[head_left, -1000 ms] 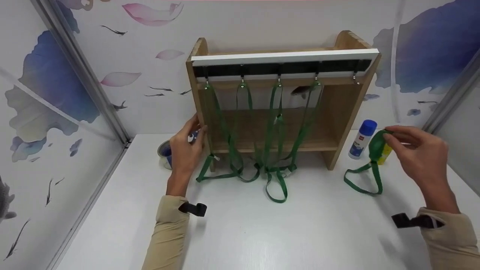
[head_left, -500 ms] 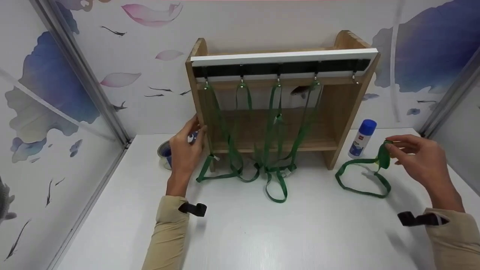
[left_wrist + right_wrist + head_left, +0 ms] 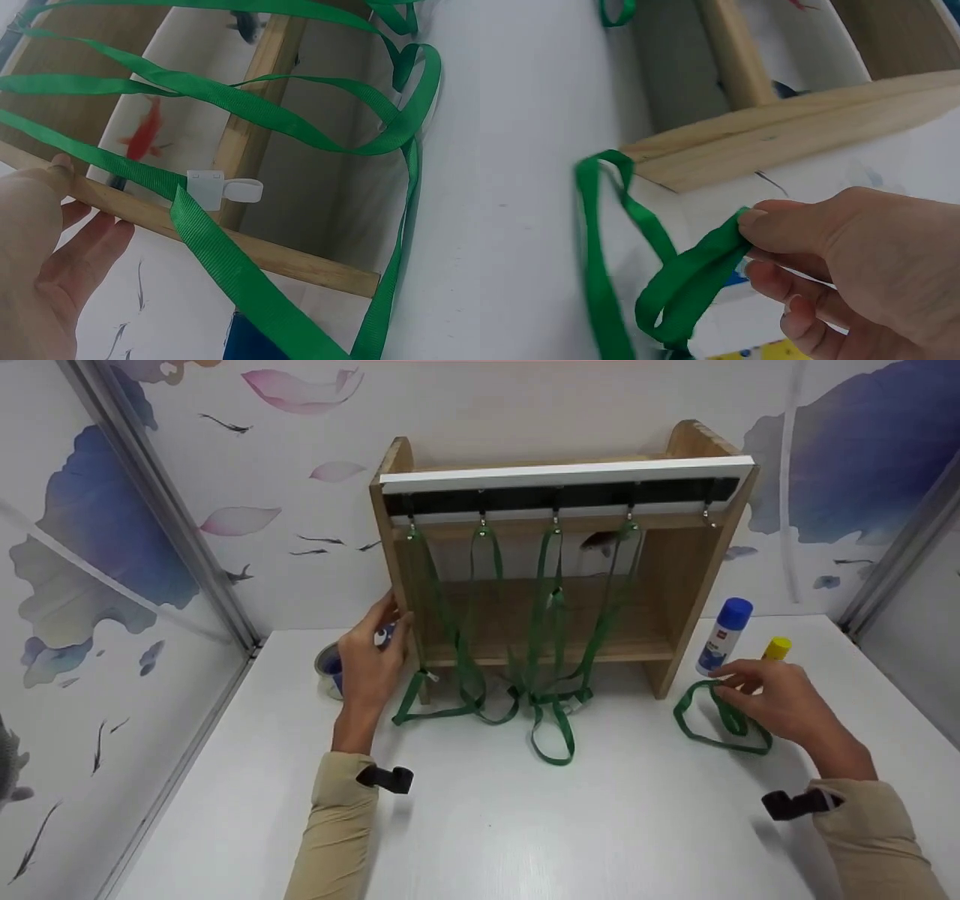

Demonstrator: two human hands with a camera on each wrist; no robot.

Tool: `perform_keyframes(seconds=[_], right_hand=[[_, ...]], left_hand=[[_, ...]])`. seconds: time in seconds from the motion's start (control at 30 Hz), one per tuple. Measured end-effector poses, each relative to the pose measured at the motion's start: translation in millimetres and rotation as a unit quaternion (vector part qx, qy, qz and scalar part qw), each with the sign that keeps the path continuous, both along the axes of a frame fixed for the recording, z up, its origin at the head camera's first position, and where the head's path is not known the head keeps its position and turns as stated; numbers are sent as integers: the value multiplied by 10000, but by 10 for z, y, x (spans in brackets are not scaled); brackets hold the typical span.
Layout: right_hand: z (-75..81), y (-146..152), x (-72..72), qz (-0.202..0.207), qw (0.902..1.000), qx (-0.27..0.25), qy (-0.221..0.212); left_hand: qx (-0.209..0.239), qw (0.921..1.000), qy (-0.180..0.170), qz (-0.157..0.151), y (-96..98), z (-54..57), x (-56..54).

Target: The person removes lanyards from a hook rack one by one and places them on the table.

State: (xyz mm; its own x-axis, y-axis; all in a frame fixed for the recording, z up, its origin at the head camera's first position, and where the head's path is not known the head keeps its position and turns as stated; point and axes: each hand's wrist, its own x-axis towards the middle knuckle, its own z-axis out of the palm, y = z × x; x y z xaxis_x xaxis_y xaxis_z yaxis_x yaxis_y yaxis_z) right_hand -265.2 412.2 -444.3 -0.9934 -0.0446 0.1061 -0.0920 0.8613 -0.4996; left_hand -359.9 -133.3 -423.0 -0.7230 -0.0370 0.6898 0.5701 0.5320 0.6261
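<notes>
Right hand pinches a green strap between thumb and forefinger, fingers narrow at the tips; the other fingers curl loosely below. Strap is at the right of the shelf, near its foot, low over the white table, with a loop spreading to the left of the hand.

Left hand grips the left side board of the shelf — thumb over the edge, fingers on the outer side.

Shelf is wooden, standing against the patterned wall. White bar across the top front, black strip on it, five hooks in a row. Four left hooks carry hanging straps, also green, lower ends bunched on the table. Left wrist view shows a white clip on one.

Blue-capped glue stick upright just right of the shelf; yellow cap just beyond the right hand. Round container behind the left hand, partly hidden. Tan sleeves on both arms.
</notes>
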Motion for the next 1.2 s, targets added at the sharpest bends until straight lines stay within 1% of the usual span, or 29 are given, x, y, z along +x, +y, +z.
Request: perform_keyframes(seconds=[0.07, 0.23, 0.3, 0.4, 0.53, 0.63, 0.77, 0.87, 0.97, 1.07, 1.13, 1.2], right_hand=[[-65, -45, -33, 127, 9998, 4, -122], [-199, -92, -82, 321, 9993, -40, -179], [-217, -81, -84, 329, 9993, -61, -157], [-203, -43, -71, 217, 9997, -120, -37], [-142, 38, -41, -62, 9991, -84, 399], [-91, 75, -19, -350, 9964, -139, 765], [-24, 35, 14, -775, 9867, -351, 1389], [30, -86, 38, -928, 9759, -502, 1911], [87, -281, 58, -880, 9646, -692, 2387], [144, -526, 75, -683, 9551, -906, 2736], [178, -701, 82, -547, 9516, -1032, 2841], [200, -878, 76, -411, 9509, -1136, 2849]], left_hand=[[-17, 10000, 25, -8, -2, 2, -2], [-34, 10000, 19, -24, -1, 6, 4], [-15, 10000, 29, -37, 5, 11, 8], [14, 10000, 62, -53, 9, 11, 9], [60, 9999, 71, -78, 12, 12, 12], [54, 10000, 3, -37, 12, 15, 20], [80, 10000, -55, 7, 11, 13, 26], [128, 9999, -61, -10, 12, 4, 29], [137, 9999, -90, -47, 17, -3, 31], [135, 9998, -113, -69, 22, -3, 37], [141, 9998, -117, -67, 25, 1, 42], [158, 9998, -99, -52, 27, -1, 38]])
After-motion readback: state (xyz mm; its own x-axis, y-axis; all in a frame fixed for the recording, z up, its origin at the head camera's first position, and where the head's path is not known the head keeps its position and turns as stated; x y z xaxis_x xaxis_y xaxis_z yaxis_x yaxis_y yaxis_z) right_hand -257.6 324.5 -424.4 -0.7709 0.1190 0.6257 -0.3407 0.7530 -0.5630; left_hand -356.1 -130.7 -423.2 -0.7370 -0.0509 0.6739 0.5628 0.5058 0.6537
